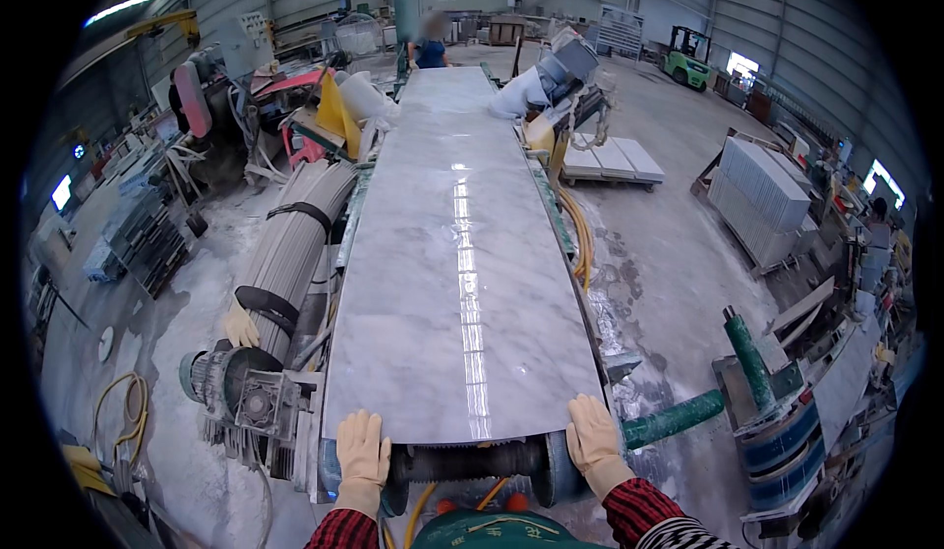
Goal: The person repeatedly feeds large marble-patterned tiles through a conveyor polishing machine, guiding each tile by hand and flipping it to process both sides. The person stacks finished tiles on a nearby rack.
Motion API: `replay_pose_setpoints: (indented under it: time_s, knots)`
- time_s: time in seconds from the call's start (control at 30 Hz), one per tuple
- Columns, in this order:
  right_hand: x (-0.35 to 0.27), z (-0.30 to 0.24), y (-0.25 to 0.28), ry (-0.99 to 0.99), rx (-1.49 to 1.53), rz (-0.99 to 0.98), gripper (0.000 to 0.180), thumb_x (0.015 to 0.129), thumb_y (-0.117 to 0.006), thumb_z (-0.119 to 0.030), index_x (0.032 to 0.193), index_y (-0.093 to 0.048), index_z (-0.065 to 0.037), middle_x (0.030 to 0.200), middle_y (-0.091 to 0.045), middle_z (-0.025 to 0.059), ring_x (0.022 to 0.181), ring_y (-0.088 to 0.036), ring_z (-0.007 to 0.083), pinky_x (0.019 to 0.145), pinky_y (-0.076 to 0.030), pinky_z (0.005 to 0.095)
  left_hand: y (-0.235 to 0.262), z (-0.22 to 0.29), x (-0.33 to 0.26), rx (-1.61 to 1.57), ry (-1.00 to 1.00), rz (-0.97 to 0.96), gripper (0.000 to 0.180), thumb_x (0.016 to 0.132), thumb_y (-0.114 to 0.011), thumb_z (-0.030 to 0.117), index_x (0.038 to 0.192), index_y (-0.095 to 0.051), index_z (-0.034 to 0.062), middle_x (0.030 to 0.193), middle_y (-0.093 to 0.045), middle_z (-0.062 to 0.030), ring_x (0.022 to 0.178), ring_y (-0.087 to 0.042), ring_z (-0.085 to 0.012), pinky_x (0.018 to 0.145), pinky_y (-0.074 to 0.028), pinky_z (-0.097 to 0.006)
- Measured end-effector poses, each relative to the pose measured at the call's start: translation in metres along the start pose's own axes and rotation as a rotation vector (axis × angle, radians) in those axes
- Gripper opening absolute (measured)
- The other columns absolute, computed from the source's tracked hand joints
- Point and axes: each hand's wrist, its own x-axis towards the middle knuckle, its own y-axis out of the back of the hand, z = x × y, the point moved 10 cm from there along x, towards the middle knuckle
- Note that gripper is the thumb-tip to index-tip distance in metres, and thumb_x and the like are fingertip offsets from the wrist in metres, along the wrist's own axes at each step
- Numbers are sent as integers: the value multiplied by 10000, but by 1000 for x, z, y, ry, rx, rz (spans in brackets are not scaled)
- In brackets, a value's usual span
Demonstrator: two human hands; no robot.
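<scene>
Slab looks heavy, stiff, slick, brittle; best held by near corners, where left hand and right hand rest, fingers extended, grip underneath can't tell.

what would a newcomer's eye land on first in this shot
Most likely the long, glossy grey-and-white slab running up the middle of the view. Next, the gloved left hand and right hand at its near corners. Far back at upper right, a bright green forklift stands out.

Left hand, right hand, well apart, both seemingly flat
</scene>
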Motion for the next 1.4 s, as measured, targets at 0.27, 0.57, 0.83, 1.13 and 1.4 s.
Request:
replay_pose_setpoints:
  time_s: [0.27,0.57,0.83,1.13,1.4]
  knots:
    - [-1,-6,4,19,-2,39,448,927,-585,-189,1331,-558,2,1372,-576,255,1290,-521,464,1146,-386,522,8,3,-1,4,5,15,543,896,-691,266,1392,-577,75,1462,-532,-210,1359,-464,-447,1181,-317,-565]
    - [-6,-12,11,9,18,31,440,951,-573,-212,1337,-564,-3,1393,-578,249,1305,-522,455,1162,-378,515,7,2,-11,21,6,34,536,902,-689,257,1397,-583,81,1464,-538,-203,1365,-468,-442,1186,-316,-565]
    - [-17,-3,11,21,-29,131,423,937,-597,-210,1318,-581,-27,1370,-604,242,1292,-542,447,1160,-384,511,3,7,-9,49,-80,20,636,864,-748,302,1416,-546,60,1486,-505,-219,1397,-425,-443,1182,-291,-590]
    - [-37,-21,27,-9,75,150,376,916,-602,-156,1281,-594,-68,1349,-619,199,1279,-555,419,1136,-410,493,-11,119,28,-94,-390,-181,751,763,-815,258,1411,-512,30,1457,-504,-244,1361,-453,-440,1127,-335,-583]
    - [-75,-18,35,65,209,56,441,846,-657,-97,1278,-596,-27,1344,-609,183,1251,-564,389,1095,-435,481,-69,165,56,133,-392,-340,890,720,-735,80,1530,-370,34,1565,-399,-250,1470,-369,-428,1198,-293,-539]
